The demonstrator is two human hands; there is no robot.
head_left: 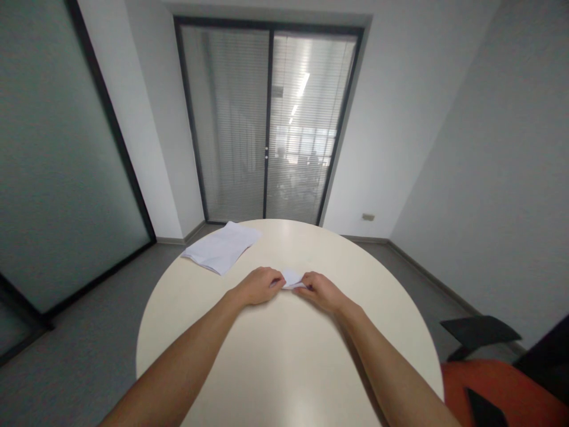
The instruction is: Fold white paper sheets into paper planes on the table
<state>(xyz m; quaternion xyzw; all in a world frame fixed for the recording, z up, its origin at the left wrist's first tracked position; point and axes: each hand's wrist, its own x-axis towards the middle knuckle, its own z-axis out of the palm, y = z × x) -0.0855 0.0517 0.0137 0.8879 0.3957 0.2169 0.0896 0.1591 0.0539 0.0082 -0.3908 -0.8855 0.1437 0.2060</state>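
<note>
A small folded piece of white paper (292,279) is held between my two hands over the middle of the round table. My left hand (262,286) pinches its left end, fingers closed. At the right end my right hand (322,290) grips it between thumb and curled fingers. The fingers cover both ends of the paper, so only its middle shows. Beyond my left hand, a larger stack of white paper sheets (222,246) lies near the table's far left edge, apart from both hands.
The round cream table (271,367) fills the lower middle. An orange chair (502,391) with black armrests stands close by its right edge. Glass panels with blinds (267,124) are set in the wall behind, and a frosted glass partition (62,160) is on the left.
</note>
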